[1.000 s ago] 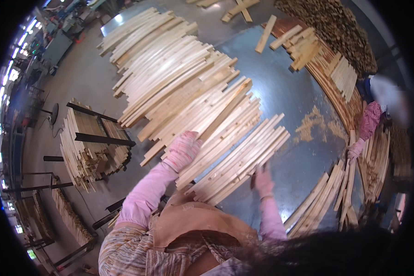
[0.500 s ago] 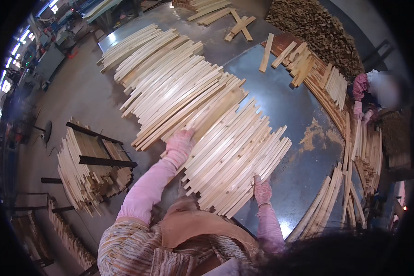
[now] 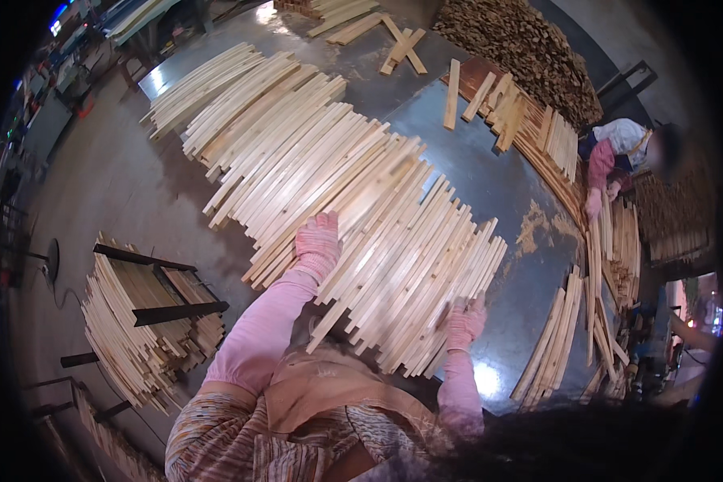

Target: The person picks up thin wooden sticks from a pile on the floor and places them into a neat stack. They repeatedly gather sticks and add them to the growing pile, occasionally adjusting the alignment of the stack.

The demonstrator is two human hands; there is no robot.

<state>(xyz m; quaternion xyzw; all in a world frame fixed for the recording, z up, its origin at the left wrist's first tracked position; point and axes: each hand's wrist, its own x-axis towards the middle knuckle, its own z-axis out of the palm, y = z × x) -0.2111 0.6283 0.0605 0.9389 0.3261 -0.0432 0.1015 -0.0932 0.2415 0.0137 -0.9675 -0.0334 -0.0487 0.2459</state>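
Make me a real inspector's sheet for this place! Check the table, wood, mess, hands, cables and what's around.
Surface: grey-blue table, shiny in spots.
Wood: pale strips side by side in a slanting row, ends uneven.
Clutter: sawdust patch; two crossed pieces.
Hands: left hand on the strips; right hand at the row's right edge.
Cables: a thin, dark, cord-like line on the floor.
Surroundings: co-worker at right; loaded black rack at left.

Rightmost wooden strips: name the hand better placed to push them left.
Probably the right hand: it sits at the rightmost wooden strips' outer edge; the left hand lies farther left.
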